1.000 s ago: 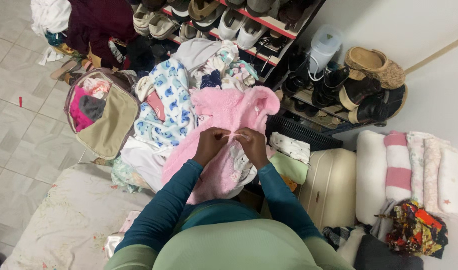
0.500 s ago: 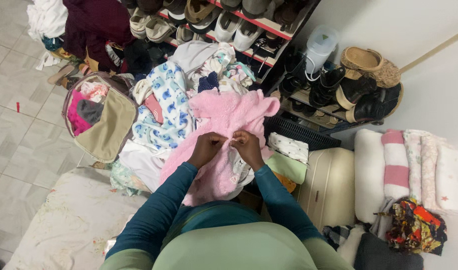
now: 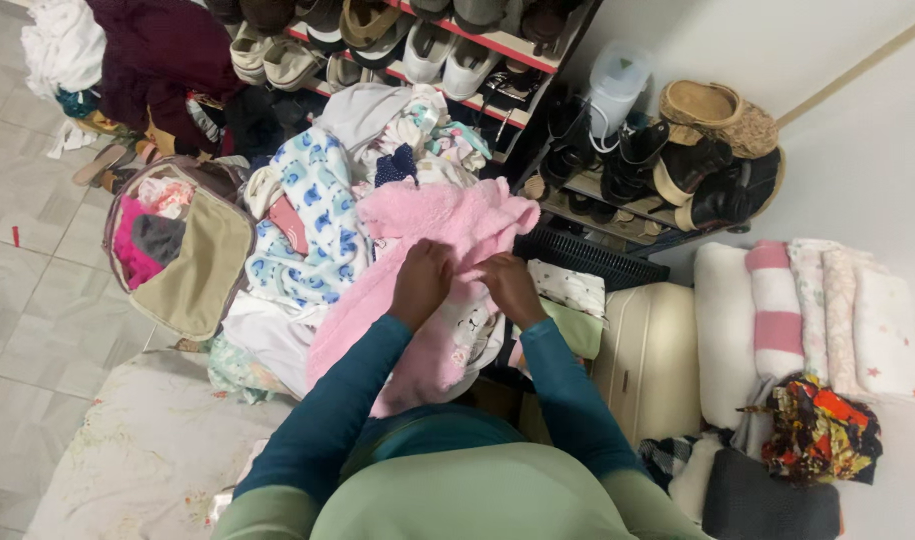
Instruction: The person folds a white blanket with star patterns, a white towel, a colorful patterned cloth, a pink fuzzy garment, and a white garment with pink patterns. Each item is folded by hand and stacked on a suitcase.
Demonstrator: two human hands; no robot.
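Observation:
A fluffy pink baby garment lies on top of a heap of clothes in front of me. My left hand and my right hand both pinch its pink fabric near the middle, close together, fingers closed on the cloth. Under the pink piece a white lining with small prints shows. A white cloth with blue elephants lies just to the left of it.
An open beige bag with clothes stands at left. A shoe rack fills the back. A cream suitcase, a black basket and rolled towels are at right. A floral mattress lies lower left.
Both hands slid down and apart slightly along the pink garment. Its hood end has dropped flatter onto the heap. The view shifted a little up and to the right.

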